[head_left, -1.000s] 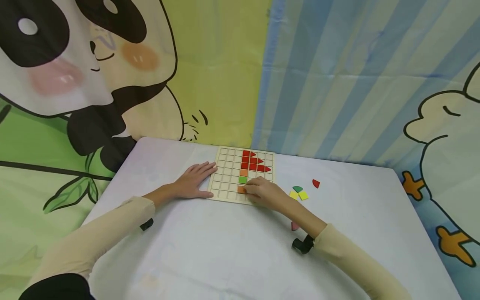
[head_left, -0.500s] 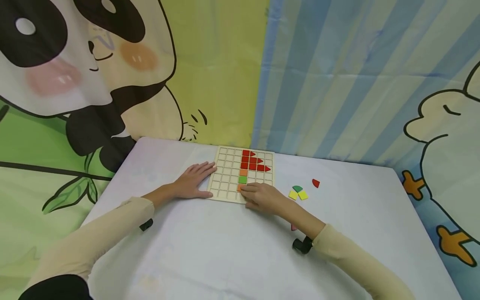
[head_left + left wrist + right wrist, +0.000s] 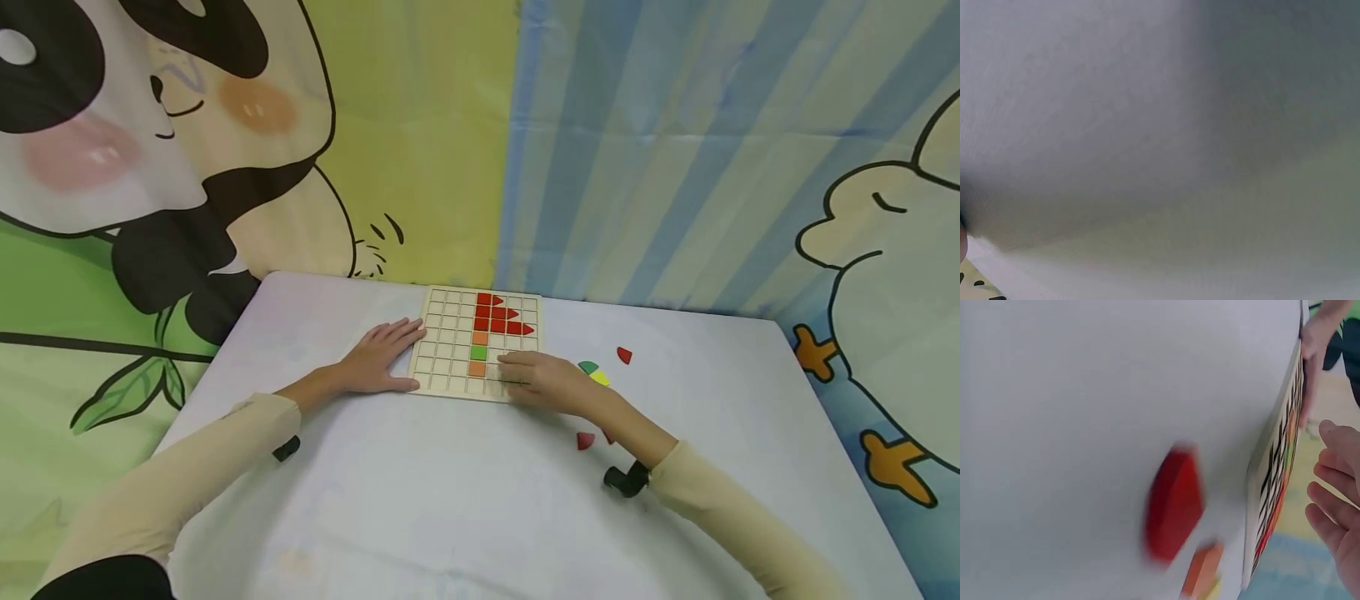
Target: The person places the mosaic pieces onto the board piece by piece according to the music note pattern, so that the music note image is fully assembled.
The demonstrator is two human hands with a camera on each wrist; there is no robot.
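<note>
A pale wooden grid board [image 3: 442,367] lies near the back of the white table. My left hand [image 3: 378,357] is spread, its fingertips and thumb at the board's left edge. Hovering over the lower right squares is my right hand [image 3: 551,383], fingers loosely extended; in the right wrist view that hand [image 3: 1338,494] has nothing between fingers and thumb. Below the red pieces [image 3: 498,313] on the board run an orange tile [image 3: 480,337], a green tile [image 3: 478,352] and another orange tile [image 3: 477,368] in one column. The left wrist view shows mostly shaded white cloth.
Right of the board lie a green quarter-round piece [image 3: 588,367], a yellow tile [image 3: 600,378] and a red piece [image 3: 624,356]. A pinkish-red piece [image 3: 585,441] lies nearer, beside the right forearm. Printed curtains [image 3: 420,150] stand behind the table.
My right hand has let go of the lower orange tile, which now sits in its square, and has drawn off to the right. The left hand stays at the board; the head view has shifted slightly.
</note>
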